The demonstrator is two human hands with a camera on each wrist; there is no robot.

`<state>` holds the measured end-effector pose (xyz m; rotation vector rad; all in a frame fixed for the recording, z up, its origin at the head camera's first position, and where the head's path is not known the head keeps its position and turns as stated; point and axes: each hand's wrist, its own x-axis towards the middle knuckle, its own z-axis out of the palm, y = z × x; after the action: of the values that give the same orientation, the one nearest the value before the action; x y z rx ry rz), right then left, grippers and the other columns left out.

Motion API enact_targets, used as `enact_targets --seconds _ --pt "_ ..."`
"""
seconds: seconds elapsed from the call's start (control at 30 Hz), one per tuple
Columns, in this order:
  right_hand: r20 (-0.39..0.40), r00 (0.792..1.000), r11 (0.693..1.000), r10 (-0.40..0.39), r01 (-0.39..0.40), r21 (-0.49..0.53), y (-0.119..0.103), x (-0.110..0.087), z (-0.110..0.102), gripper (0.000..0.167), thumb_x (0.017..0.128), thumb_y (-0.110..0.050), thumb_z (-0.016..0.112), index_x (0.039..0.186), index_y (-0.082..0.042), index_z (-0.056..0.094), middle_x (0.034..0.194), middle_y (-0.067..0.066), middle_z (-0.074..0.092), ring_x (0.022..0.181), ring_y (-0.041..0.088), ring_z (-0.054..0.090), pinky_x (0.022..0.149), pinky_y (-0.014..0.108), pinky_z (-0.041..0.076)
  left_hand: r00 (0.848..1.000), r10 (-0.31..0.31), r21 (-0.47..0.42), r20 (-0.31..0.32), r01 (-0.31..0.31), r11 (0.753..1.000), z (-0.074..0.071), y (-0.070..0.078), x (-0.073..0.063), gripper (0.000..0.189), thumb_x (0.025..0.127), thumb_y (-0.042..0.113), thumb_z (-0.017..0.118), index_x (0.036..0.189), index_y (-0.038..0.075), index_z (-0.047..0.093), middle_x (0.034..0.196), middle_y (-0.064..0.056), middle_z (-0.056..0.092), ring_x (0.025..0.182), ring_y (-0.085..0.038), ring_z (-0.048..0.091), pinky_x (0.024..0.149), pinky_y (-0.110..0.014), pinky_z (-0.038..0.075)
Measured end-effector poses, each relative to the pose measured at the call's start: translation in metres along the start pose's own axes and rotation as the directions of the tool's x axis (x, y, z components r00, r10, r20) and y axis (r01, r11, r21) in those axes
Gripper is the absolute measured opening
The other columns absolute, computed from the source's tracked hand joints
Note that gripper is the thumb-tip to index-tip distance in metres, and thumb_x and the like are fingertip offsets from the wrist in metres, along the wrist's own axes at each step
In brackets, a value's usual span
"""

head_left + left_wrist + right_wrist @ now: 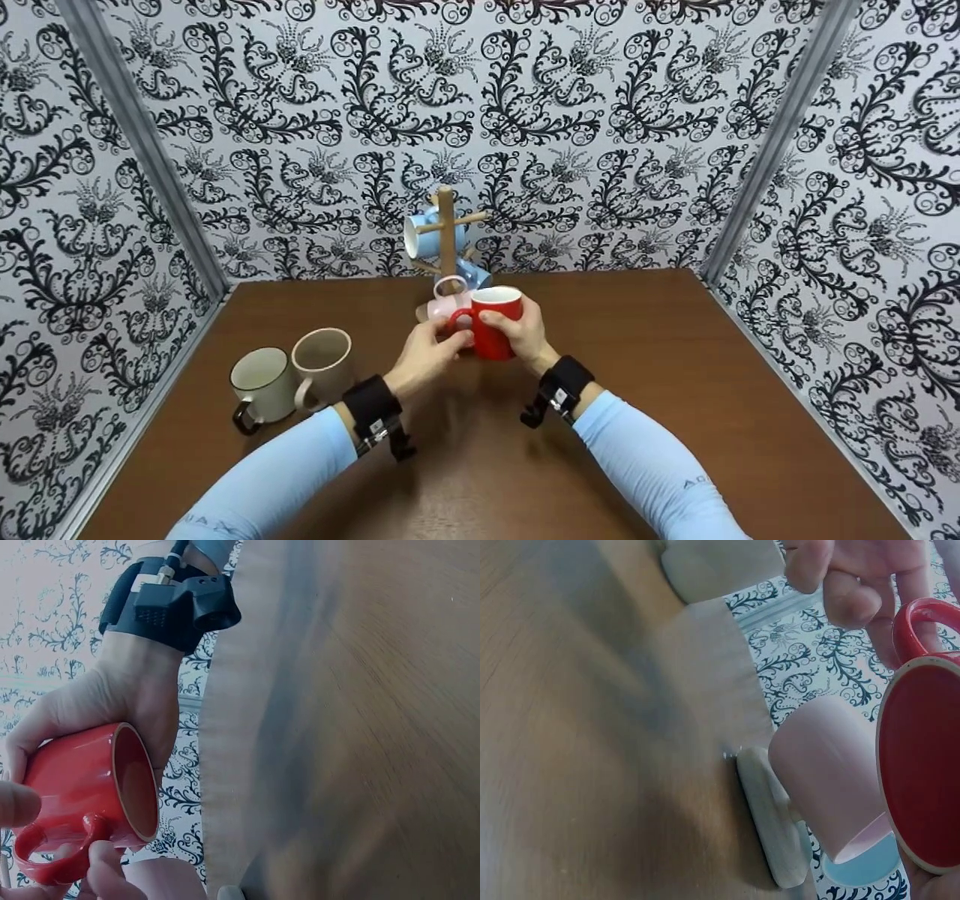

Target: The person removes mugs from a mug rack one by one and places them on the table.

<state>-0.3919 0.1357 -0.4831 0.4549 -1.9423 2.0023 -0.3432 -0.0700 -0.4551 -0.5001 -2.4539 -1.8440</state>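
Note:
A red mug with a white inside is held upright above the table, its base showing in the right wrist view. My right hand grips its body from the right side, thumb across the front. The left hand pinches the mug's handle, which points left; a fingertip shows through the loop. Right behind the mug, a pink mug hangs low on a wooden mug tree. A light blue mug hangs on an upper peg, and another blue mug sits lower behind.
To the left on the brown table stand a pale mug with a dark rim and black handle and a beige mug, side by side. Patterned walls enclose the table at the back and both sides. The tree's wooden base rests on the table.

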Motion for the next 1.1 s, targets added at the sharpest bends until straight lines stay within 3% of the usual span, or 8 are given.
enact_targets --seconds 0.17,0.37,0.63,0.77,0.9,1.1 --pt "0.035 0.999 0.999 -0.039 0.039 -0.019 0.003 -0.002 0.001 0.055 0.085 -0.016 0.084 0.133 0.009 0.071 0.113 0.014 0.082 0.097 0.011 0.076 0.09 0.026 0.062 0.996 -0.067 -0.083 -0.054 0.063 0.995 0.001 -0.001 0.002 0.028 0.11 0.023 0.066 0.106 -0.002 0.078 0.101 -0.017 0.083 0.084 -0.022 0.073 0.069 -0.025 0.054" --pt "0.037 0.997 0.997 -0.065 0.066 -0.031 0.006 -0.004 -0.001 0.056 0.083 -0.017 0.086 0.13 0.01 0.071 0.113 0.021 0.082 0.096 0.011 0.076 0.089 0.027 0.062 0.992 -0.12 -0.186 -0.033 0.112 0.976 0.006 -0.001 0.004 0.036 0.117 0.021 0.051 0.101 -0.003 0.073 0.088 -0.01 0.075 0.072 -0.013 0.067 0.058 -0.027 0.052" --pt "0.071 0.994 0.995 -0.08 0.084 -0.057 0.009 -0.009 -0.004 0.062 0.082 -0.023 0.09 0.131 0.011 0.07 0.116 0.026 0.08 0.097 0.01 0.075 0.09 0.027 0.062 0.988 -0.153 -0.154 0.02 0.154 0.976 0.009 0.001 0.001 0.043 0.12 0.021 0.042 0.089 0.004 0.067 0.079 0.0 0.064 0.059 -0.012 0.051 0.054 -0.026 0.043" --pt "0.086 0.993 0.993 -0.085 0.091 -0.069 0.006 -0.011 -0.005 0.065 0.081 -0.026 0.09 0.132 0.01 0.07 0.116 0.026 0.08 0.097 0.01 0.075 0.09 0.027 0.062 0.987 -0.148 -0.164 0.057 0.156 0.974 0.008 -0.001 0.003 0.047 0.121 0.022 0.039 0.082 0.009 0.062 0.074 0.002 0.058 0.06 -0.013 0.05 0.055 -0.027 0.042" --pt "0.101 0.991 0.994 -0.082 0.089 -0.063 0.005 -0.012 -0.006 0.063 0.082 -0.023 0.089 0.132 0.009 0.07 0.115 0.023 0.08 0.098 0.01 0.075 0.09 0.027 0.062 0.977 -0.185 -0.158 0.107 0.2 0.967 0.006 -0.002 0.004 0.049 0.12 0.03 0.04 0.077 0.013 0.057 0.07 0.003 0.054 0.057 -0.012 0.049 0.051 -0.026 0.039" --pt "0.119 0.99 0.995 -0.079 0.087 -0.058 0.007 -0.015 -0.007 0.066 0.081 -0.027 0.091 0.132 0.009 0.071 0.114 0.021 0.08 0.097 0.01 0.075 0.089 0.026 0.061 0.965 -0.229 -0.195 0.131 0.251 0.948 0.006 -0.002 0.006 0.04 0.116 0.032 0.044 0.085 0.018 0.064 0.075 0.007 0.065 0.071 -0.006 0.074 0.049 -0.024 0.038"
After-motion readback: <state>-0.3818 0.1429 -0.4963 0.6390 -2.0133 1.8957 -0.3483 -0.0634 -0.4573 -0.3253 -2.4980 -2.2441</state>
